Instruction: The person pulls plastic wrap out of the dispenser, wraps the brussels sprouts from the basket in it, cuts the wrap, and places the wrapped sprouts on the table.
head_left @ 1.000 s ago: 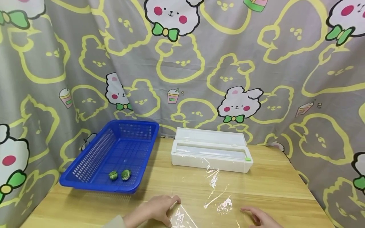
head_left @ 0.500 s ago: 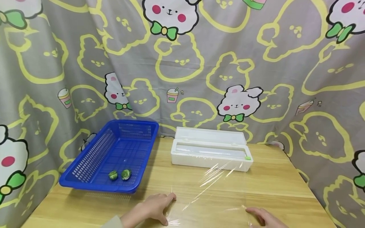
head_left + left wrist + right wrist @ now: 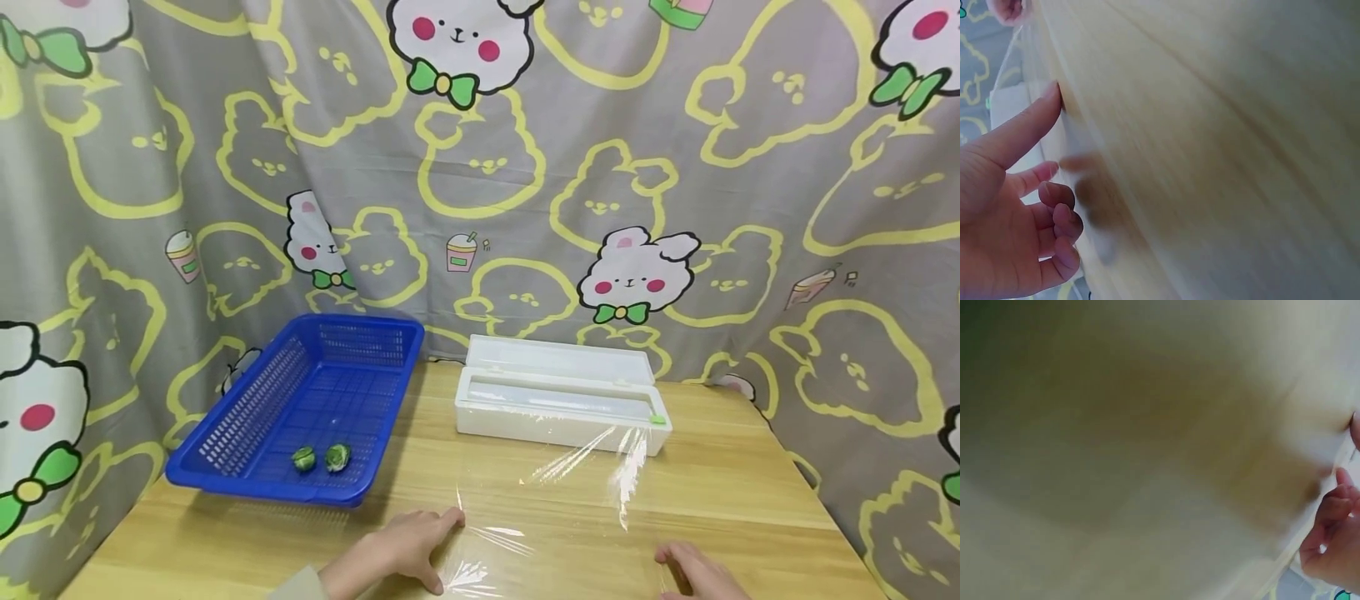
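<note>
One grey fabric curtain [image 3: 360,175] with yellow animal outlines and white rabbits hung behind a pale wood-grain table [image 3: 750,492]. On the table's left stood a blue rectangular plastic basket [image 3: 251,490] with slotted walls. To its right, a sheet of clear, shiny plastic film [image 3: 555,521] reached from a long white open-topped box [image 3: 551,427] towards the person, crossing the box's front wall and the middle of the table. The box's lid [image 3: 558,360] stood raised at the back; a pale roll [image 3: 555,399] lay inside. The left hand [image 3: 408,542] touched the film's left edge, thumb and forefinger wide apart, other fingers loosely curled; the right hand [image 3: 697,571] did likewise at the right edge. Two round leafy green sprouts [image 3: 338,457] lay near the basket's front end. A bright-green tab [image 3: 657,420] sat at the box's right end.
</note>
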`<state>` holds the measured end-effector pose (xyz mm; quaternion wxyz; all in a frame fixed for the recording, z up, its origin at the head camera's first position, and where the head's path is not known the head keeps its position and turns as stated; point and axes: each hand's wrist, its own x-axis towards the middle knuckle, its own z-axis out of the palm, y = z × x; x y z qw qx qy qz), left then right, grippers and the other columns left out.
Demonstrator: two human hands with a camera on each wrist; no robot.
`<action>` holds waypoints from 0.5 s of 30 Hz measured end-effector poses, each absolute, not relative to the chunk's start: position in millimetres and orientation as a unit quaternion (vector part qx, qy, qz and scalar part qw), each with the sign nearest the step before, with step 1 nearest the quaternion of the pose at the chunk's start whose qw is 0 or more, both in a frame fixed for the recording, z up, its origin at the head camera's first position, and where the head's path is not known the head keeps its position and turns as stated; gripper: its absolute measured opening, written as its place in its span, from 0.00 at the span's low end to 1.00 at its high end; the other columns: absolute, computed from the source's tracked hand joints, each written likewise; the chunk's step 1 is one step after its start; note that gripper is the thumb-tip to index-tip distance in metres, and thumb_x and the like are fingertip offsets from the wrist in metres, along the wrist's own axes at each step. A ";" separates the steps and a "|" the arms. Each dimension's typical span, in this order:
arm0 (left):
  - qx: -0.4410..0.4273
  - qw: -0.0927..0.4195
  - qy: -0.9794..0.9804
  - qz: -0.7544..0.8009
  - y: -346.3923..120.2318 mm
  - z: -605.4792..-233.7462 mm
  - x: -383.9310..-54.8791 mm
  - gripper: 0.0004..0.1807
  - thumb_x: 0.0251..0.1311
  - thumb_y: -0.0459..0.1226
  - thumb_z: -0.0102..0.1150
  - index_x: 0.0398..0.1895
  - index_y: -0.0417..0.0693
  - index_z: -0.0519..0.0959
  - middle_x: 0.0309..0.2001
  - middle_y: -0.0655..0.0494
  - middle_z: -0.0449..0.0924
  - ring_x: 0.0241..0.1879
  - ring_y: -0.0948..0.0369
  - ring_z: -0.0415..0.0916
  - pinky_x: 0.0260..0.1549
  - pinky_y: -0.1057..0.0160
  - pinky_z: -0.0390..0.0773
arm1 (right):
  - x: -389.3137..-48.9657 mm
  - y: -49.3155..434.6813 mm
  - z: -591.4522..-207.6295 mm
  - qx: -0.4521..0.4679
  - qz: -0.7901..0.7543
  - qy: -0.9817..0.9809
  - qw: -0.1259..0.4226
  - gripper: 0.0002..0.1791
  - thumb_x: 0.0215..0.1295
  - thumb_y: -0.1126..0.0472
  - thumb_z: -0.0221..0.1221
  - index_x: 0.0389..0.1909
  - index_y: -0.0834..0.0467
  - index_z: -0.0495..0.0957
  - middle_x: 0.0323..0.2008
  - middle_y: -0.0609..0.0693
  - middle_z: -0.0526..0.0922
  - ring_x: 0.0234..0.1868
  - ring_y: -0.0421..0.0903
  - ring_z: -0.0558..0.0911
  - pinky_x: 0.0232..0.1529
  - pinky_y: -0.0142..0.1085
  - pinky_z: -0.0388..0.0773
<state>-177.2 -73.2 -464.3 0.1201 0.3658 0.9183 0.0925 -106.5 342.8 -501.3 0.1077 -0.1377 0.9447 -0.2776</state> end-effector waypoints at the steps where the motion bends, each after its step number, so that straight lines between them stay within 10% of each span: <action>1: 0.365 0.120 0.919 0.092 -72.7 -464.0 -176.9 0.40 0.28 0.48 0.76 0.48 0.58 0.63 0.36 0.58 0.77 0.36 0.61 0.74 0.29 0.64 0.71 | -104.7 343.9 -503.0 -0.153 -0.276 0.945 0.089 0.21 0.57 0.51 0.60 0.44 0.63 0.71 0.40 0.51 0.74 0.35 0.33 0.71 0.31 0.33 0.70; 8: 0.361 0.117 0.921 0.081 -69.5 -461.2 -176.1 0.42 0.26 0.46 0.76 0.49 0.59 0.63 0.37 0.59 0.78 0.36 0.62 0.74 0.29 0.65 0.71 | -92.9 340.4 -512.4 -0.206 -0.274 0.936 -0.079 0.23 0.51 0.54 0.65 0.46 0.56 0.70 0.34 0.35 0.69 0.29 0.26 0.64 0.22 0.27 0.63; 15: 0.351 0.127 0.925 0.074 -68.4 -459.6 -175.1 0.42 0.25 0.47 0.77 0.48 0.59 0.62 0.37 0.58 0.78 0.36 0.62 0.74 0.30 0.63 0.72 | -90.4 335.7 -507.1 -0.181 -0.301 0.935 -0.045 0.28 0.52 0.55 0.64 0.50 0.60 0.63 0.39 0.53 0.72 0.24 0.28 0.65 0.19 0.28 0.64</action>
